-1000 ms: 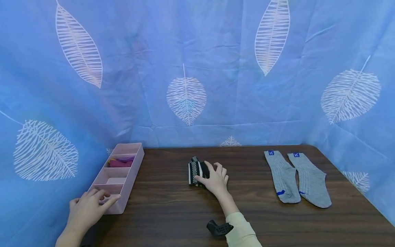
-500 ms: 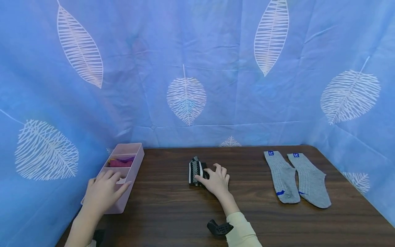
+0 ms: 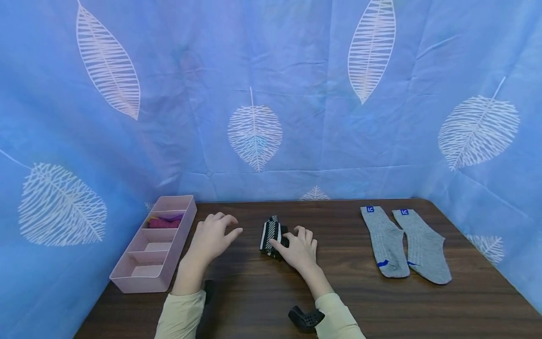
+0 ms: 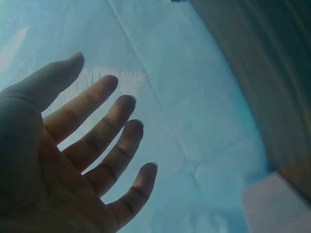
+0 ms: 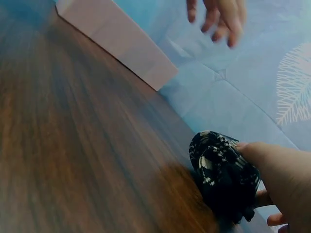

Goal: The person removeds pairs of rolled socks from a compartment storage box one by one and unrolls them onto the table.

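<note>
A folded black-and-white patterned sock bundle [image 3: 271, 237] sits on the wooden table near the middle. My right hand [image 3: 301, 249] grips it from the right, thumb on the near side and fingers behind. In the right wrist view, the rolled end of the sock bundle [image 5: 218, 165] shows under the thumb; the fingertips are mostly hidden. Between the box and the sock bundle, my left hand [image 3: 210, 238] hovers with nothing in it, its fingers spread and slightly bent. The left wrist view shows that bare palm [image 4: 73, 160] against the blue cloth.
A pink box [image 3: 163, 278] with several compartments stands at the left, with folded red and purple fabric [image 3: 165, 222] in one of them. Two grey socks [image 3: 387, 245] lie flat side by side at the right. Blue leaf-print cloth [image 3: 296, 141] hangs behind the table.
My left hand has moved right, from over the box's near end to beside the sock bundle. The right hand keeps its grip, and the bundle has tilted slightly.
</note>
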The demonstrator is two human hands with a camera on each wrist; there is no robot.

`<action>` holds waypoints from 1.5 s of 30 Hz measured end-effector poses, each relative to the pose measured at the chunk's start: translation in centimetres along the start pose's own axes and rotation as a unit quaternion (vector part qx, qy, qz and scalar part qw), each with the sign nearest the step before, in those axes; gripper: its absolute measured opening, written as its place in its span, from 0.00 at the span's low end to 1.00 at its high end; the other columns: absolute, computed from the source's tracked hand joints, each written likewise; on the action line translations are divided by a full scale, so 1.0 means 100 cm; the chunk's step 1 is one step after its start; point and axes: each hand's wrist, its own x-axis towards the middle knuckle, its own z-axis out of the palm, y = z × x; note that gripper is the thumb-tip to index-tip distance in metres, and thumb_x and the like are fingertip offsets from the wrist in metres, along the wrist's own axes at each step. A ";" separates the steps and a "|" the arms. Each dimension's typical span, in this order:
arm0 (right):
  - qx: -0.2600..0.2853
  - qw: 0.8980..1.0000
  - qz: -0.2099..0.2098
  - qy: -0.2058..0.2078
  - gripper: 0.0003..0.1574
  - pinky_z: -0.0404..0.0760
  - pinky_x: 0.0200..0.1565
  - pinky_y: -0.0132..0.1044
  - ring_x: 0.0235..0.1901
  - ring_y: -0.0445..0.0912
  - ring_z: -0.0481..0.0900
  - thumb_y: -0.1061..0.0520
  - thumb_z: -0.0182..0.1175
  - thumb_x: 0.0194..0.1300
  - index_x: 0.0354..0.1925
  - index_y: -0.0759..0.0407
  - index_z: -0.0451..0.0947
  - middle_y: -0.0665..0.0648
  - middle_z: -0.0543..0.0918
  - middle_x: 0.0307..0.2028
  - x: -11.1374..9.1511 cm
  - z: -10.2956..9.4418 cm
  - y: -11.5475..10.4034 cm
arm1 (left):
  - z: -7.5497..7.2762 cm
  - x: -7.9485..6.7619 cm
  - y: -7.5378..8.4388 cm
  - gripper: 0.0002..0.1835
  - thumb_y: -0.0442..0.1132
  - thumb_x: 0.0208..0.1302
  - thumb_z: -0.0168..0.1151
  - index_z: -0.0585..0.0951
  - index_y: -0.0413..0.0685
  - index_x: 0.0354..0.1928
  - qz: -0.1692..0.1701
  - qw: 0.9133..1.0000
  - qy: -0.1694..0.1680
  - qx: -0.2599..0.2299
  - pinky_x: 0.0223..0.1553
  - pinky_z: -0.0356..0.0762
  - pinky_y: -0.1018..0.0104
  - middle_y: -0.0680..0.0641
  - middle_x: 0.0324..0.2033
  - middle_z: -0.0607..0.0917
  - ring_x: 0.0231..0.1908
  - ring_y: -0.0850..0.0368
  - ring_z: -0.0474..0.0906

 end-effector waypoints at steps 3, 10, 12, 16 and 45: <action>-0.008 1.000 -0.004 -0.003 0.41 0.59 0.55 0.60 0.64 0.61 0.56 0.24 0.51 0.62 0.54 0.53 0.81 0.62 0.65 0.65 -0.003 -0.001 0.002 | 0.012 0.007 0.012 0.15 0.52 0.64 0.64 0.85 0.54 0.46 -0.010 1.000 -0.024 -0.015 0.49 0.75 0.43 0.47 0.43 0.86 0.47 0.47 0.79; -0.006 0.999 -0.004 -0.046 0.40 0.55 0.61 0.63 0.67 0.61 0.54 0.27 0.42 0.69 0.56 0.53 0.80 0.61 0.65 0.66 -0.009 -0.012 0.006 | 0.044 0.014 0.032 0.17 0.53 0.66 0.61 0.84 0.53 0.49 -0.001 0.994 -0.104 -0.045 0.50 0.77 0.43 0.48 0.44 0.85 0.46 0.48 0.81; -0.006 0.998 -0.010 -0.055 0.38 0.56 0.60 0.63 0.66 0.61 0.55 0.29 0.41 0.72 0.55 0.53 0.81 0.61 0.66 0.65 -0.009 -0.018 0.007 | 0.051 0.016 0.035 0.18 0.54 0.66 0.60 0.84 0.52 0.50 0.011 0.991 -0.128 -0.047 0.50 0.77 0.43 0.47 0.45 0.85 0.47 0.49 0.82; -0.007 0.997 -0.034 -0.062 0.29 0.59 0.58 0.62 0.66 0.62 0.56 0.37 0.44 0.74 0.54 0.52 0.82 0.61 0.68 0.63 -0.010 -0.027 0.011 | 0.057 0.018 0.038 0.20 0.54 0.66 0.60 0.83 0.50 0.52 0.014 0.987 -0.152 -0.048 0.51 0.77 0.43 0.47 0.47 0.85 0.48 0.48 0.82; -0.176 0.933 -0.273 -0.151 0.30 0.70 0.61 0.60 0.68 0.58 0.66 0.43 0.59 0.67 0.63 0.55 0.75 0.61 0.72 0.66 -0.058 -0.060 0.037 | 0.078 0.016 0.066 0.30 0.57 0.57 0.69 0.78 0.53 0.59 0.051 0.982 -0.179 -0.026 0.52 0.75 0.46 0.47 0.54 0.82 0.51 0.48 0.78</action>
